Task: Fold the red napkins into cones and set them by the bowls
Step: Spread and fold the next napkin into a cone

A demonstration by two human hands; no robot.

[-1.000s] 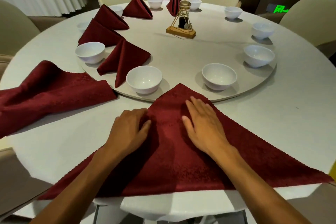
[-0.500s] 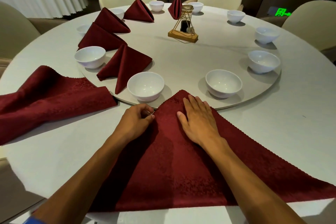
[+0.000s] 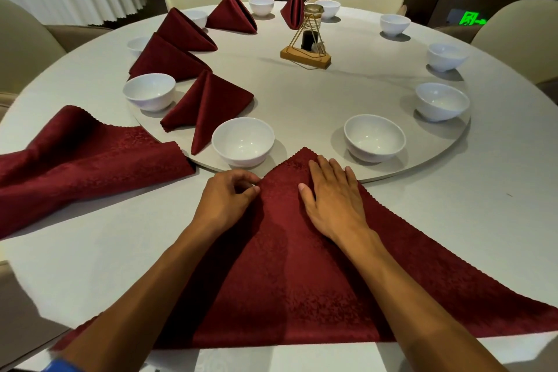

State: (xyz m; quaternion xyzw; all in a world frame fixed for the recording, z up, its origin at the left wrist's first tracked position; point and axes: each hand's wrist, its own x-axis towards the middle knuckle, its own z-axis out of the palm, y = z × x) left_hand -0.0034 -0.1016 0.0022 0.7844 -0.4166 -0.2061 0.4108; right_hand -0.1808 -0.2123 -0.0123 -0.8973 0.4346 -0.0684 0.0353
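We saw a dim, warm room, with soft light that fell from above onto the pale worktop (image 3: 347,93). The white bowls (image 3: 243,141) carried small highlights and cast short, soft shadows toward the worktop's near edge. The forearms laid a broad dark shadow across the red napkin (image 3: 302,266) between the hands (image 3: 229,196). The background past the far edge sank into near black, except for a green sign (image 3: 469,19) that bloomed and read blurred. The wide lens bowed the worktop's rim and stretched the near corners. Focus held sharp mid-worktop and softened slightly at the frame's edges.
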